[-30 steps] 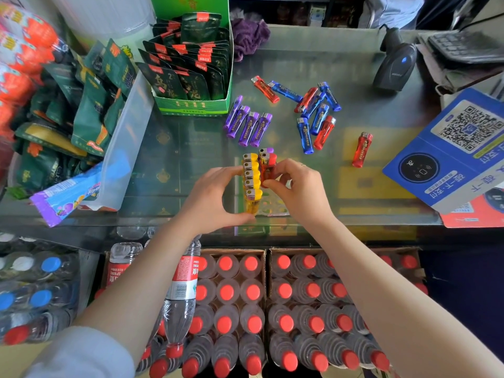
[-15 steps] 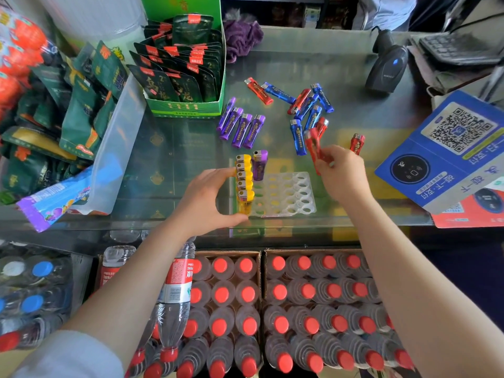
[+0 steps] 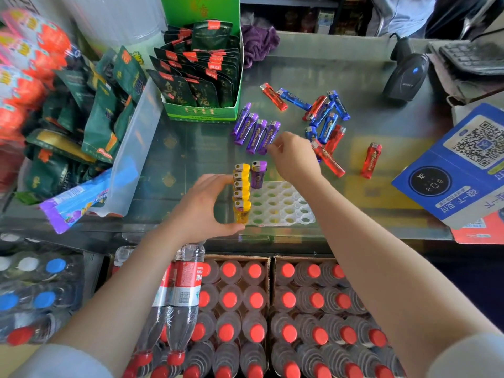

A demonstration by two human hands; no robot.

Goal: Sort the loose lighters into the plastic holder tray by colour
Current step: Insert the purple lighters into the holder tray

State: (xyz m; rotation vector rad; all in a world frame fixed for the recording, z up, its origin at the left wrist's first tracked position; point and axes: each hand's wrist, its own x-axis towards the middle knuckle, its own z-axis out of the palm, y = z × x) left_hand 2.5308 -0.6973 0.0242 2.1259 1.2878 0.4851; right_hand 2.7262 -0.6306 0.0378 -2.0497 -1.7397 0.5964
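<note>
In holder tray (image 3: 296, 214): yellow lighters (image 3: 241, 190) upright, heads up.

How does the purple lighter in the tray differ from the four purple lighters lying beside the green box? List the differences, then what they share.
1. The tray lighter stands upright in a tray slot; the four loose lighters lie flat on the counter.
2. The tray lighter stands beside the yellow row; the loose lighters lie side by side, slanted.
3. The tray lighter is sorted; the loose ones are not yet.
Shared: purple bodies, silver tops.
</note>
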